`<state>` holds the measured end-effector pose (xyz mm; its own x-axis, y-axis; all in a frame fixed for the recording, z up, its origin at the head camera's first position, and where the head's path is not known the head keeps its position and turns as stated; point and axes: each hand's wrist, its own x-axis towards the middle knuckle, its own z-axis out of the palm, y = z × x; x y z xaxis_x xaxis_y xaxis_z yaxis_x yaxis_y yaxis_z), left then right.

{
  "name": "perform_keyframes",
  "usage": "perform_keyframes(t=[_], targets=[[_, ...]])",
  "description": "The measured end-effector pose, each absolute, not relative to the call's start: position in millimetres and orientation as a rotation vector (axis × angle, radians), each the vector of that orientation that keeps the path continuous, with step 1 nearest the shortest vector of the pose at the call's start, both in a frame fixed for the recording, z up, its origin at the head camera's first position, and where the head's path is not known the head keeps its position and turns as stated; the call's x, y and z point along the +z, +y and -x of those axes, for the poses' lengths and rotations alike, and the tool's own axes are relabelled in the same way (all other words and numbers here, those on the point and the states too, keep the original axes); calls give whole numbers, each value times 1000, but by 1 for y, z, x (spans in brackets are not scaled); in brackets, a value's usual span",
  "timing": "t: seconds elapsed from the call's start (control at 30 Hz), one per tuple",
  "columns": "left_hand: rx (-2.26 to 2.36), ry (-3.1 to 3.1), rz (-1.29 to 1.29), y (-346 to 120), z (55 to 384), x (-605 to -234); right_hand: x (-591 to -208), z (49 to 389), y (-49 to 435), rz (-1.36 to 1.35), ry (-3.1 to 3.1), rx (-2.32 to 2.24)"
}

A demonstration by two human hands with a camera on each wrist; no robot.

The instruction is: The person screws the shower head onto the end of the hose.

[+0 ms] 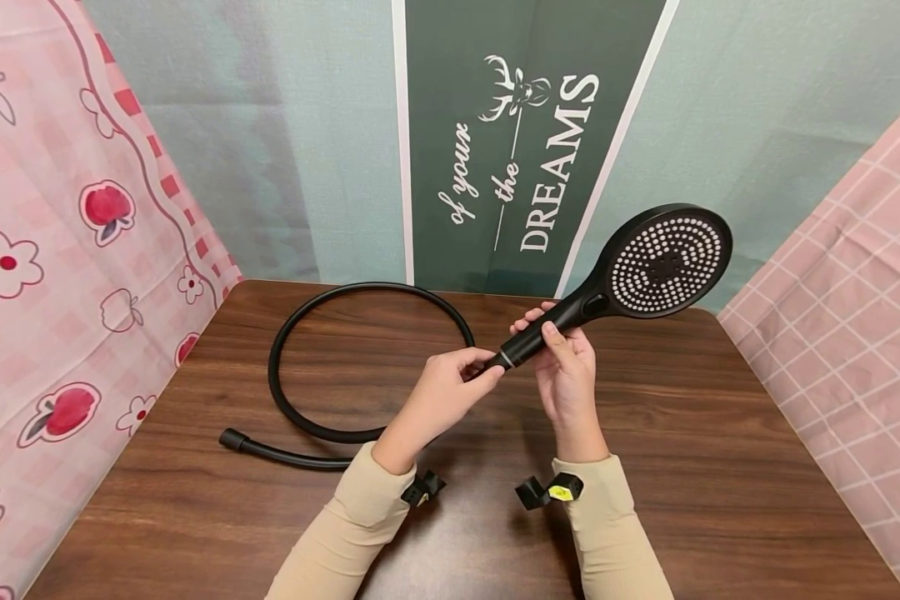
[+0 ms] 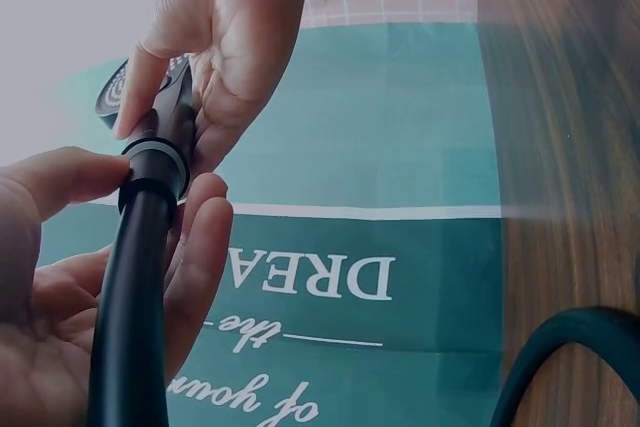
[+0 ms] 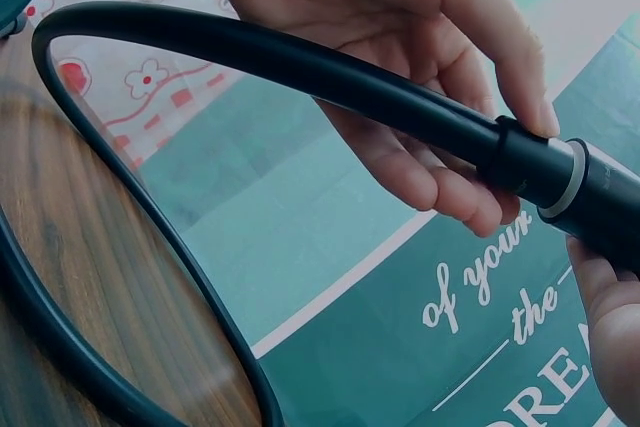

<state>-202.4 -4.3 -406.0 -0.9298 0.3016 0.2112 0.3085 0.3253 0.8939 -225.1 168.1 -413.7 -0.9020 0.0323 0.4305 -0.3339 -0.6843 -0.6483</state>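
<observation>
A black shower head (image 1: 667,262) with a round face of pale nozzles is held up at a tilt over the table. My right hand (image 1: 567,375) grips its handle, thumb on the near side. At the handle's lower end, my left hand (image 1: 450,387) pinches the hose's collar (image 3: 525,162) between thumb and fingers. In the right wrist view the collar meets the handle end, with a light ring (image 3: 577,179) showing there. From the collar the black shower hose (image 1: 273,358) drops to the table and loops round to the left. Its other end fitting (image 1: 232,439) lies at the left.
The brown wooden table (image 1: 690,467) stands against a teal and dark green cloth backdrop (image 1: 330,142) with white lettering. Pink patterned cloth (image 1: 52,275) hangs at the left, and pink checked cloth (image 1: 840,333) at the right. A black camera mount sits on each wrist.
</observation>
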Motion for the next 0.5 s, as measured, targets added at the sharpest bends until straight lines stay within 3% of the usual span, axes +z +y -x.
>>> perform_keyframes(t=[0.5], targets=[[-1720, -2542, 572, -4, 203, -406, -414, 225, 168, -574, -1121, 2648]])
